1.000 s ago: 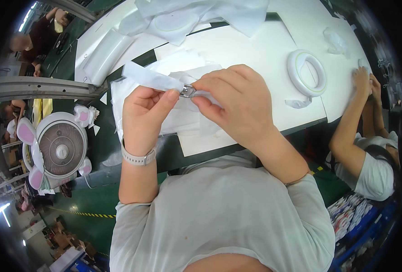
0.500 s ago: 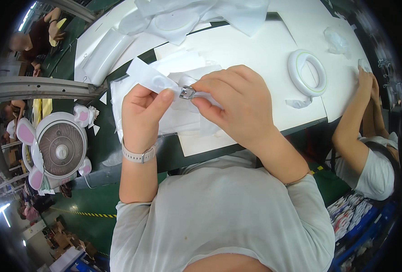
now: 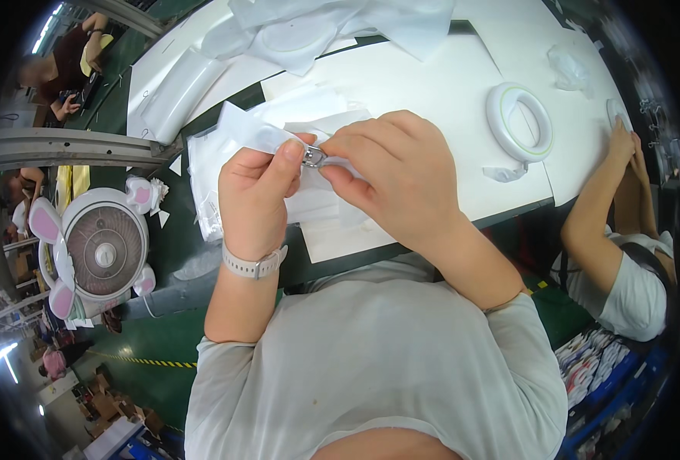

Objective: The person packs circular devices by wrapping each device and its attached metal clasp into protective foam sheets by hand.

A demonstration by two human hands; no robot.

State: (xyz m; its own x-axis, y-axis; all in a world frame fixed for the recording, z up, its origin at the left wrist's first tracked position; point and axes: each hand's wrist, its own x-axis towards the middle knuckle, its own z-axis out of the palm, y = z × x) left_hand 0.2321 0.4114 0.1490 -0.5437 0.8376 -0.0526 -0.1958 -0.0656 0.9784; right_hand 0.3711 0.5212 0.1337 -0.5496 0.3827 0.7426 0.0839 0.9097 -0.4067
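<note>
Silver metal buckle (image 3: 314, 157), held up above the dark green counter (image 3: 177, 238) spread with white sheets, and over to the left there's a round white fan with pink-centred ears (image 3: 104, 255)! Right hand (image 3: 327, 157) has thumb and forefinger pinched on the buckle's right side; left hand (image 3: 295, 146) clamps a translucent white plastic film piece (image 3: 242, 126), thumb tip right at the buckle's left edge.

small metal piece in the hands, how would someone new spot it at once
Find the big white work surface, then the person's left hand and right hand close together above its near side. Between them is the small metal piece. Its shiny silver surface sets it apart from the pale strip beside it.
</note>
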